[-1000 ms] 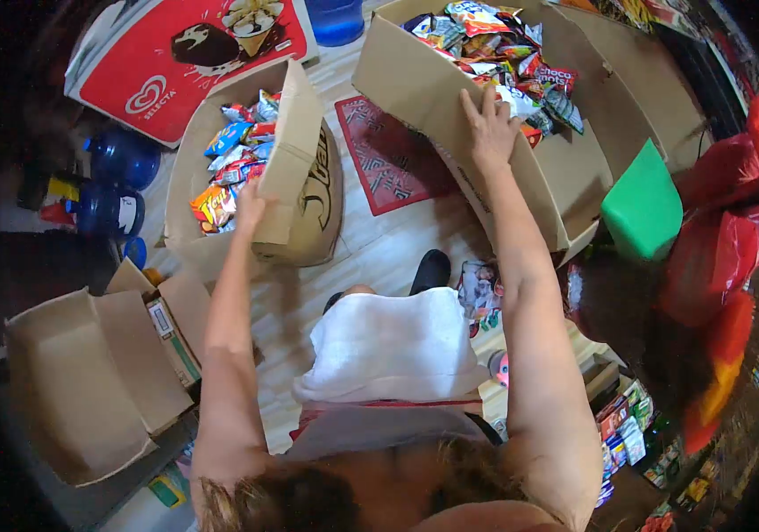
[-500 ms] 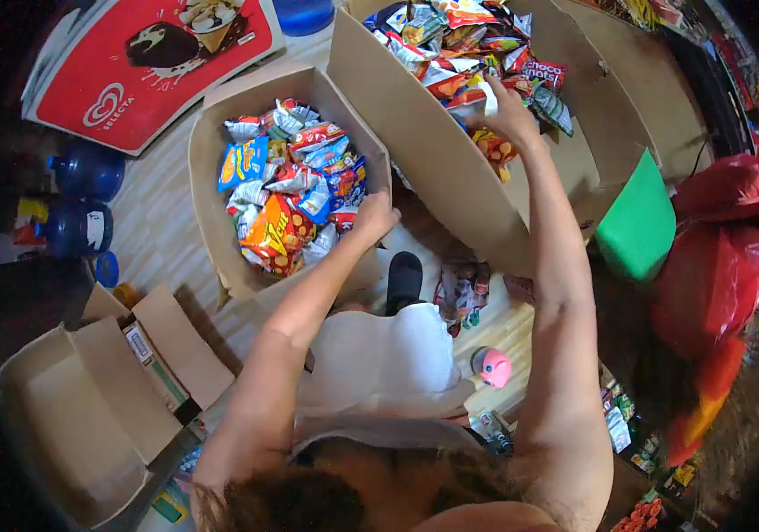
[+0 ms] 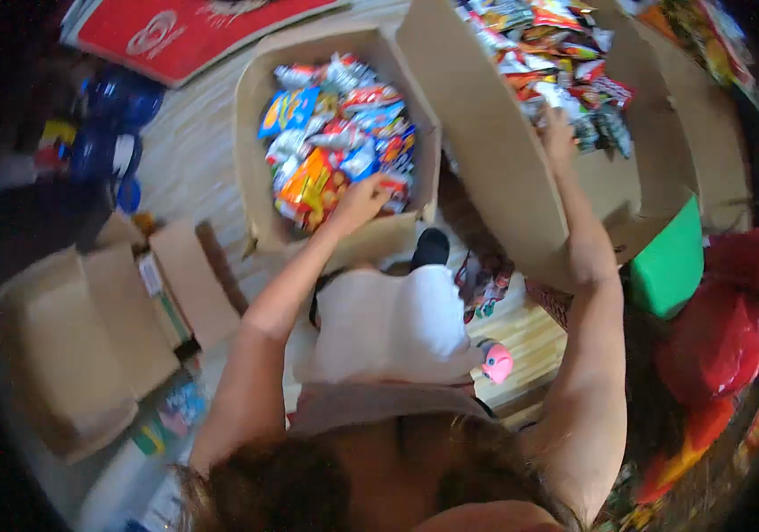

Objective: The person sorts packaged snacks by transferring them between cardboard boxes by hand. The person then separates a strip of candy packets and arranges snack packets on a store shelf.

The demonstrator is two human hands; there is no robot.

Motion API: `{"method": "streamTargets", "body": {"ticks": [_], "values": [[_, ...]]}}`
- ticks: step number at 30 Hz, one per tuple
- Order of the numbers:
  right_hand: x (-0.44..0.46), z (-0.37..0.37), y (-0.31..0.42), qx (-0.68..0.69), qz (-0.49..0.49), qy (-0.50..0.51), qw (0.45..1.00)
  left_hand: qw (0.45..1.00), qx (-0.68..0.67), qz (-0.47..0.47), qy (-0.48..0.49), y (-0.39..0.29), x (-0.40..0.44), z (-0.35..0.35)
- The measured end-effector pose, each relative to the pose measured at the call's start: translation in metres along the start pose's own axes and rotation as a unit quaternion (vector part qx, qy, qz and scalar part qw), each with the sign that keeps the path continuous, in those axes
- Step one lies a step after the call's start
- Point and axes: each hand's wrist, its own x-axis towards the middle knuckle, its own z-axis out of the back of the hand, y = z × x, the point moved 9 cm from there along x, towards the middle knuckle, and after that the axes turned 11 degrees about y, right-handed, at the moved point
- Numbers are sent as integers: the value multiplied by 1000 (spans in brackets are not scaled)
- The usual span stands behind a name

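My left hand [image 3: 361, 206] is over the near right part of a cardboard box [image 3: 249, 133] full of snack packets [image 3: 337, 137]. Its fingers are bent together against the packets, and blur hides what they hold, if anything. Farther right, my right hand [image 3: 559, 135] reaches into a larger, deep carton [image 3: 477, 133]. Its closed fingertips meet a white packet [image 3: 558, 94] at the near edge of a heap of colourful snack packets [image 3: 566, 44]. An orange bag [image 3: 306, 180] and a blue bag [image 3: 289, 113] lie on top in the smaller box.
A flattened-open carton [image 3: 51, 346] lies at left, near blue water jugs [image 3: 122, 97]. A red sign [image 3: 193, 40] stands at the back. At right are a green sheet [image 3: 668, 262] and red plastic bags [image 3: 716, 341]. A pink toy-like object [image 3: 497, 362] is on the floor.
My left hand has gone from the smaller box's right rim to above its packets. My right hand stays in the larger carton. The view has shifted, so both boxes appear farther right and higher.
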Motion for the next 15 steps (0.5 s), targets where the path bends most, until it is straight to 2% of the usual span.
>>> {"method": "streamTargets", "body": {"ticks": [1,2,3,5,6,7,9,11,13,15], "values": [[-1,-4,-8,59,8,-13,998,1000,-5,11,-20,6,-9,0],[5,-3,-13,71,-20,23,997,999,-13,-22,-43,-4,-21,3],[5,-4,-21,138,4,21,990,999,-13,6,-29,-4,-31,-1],[5,28,-18,56,7,-15,998,1000,9,20,-20,-5,-46,-2],[-6,50,-17,20,28,-109,993,999,29,11,-23,-7,-54,-2],[3,57,-31,32,28,-66,997,999,49,1,-24,-11,-61,-2],[-14,129,14,-89,21,-95,991,995,61,-42,-67,-27,-70,11],[-32,192,64,-87,109,-157,978,991,83,-55,-89,-64,-81,28],[-53,233,122,-97,201,-168,960,985,-42,-100,-136,-96,-83,45],[-71,242,176,-98,303,-138,938,957,-237,-119,-118,-127,-80,60]]}}
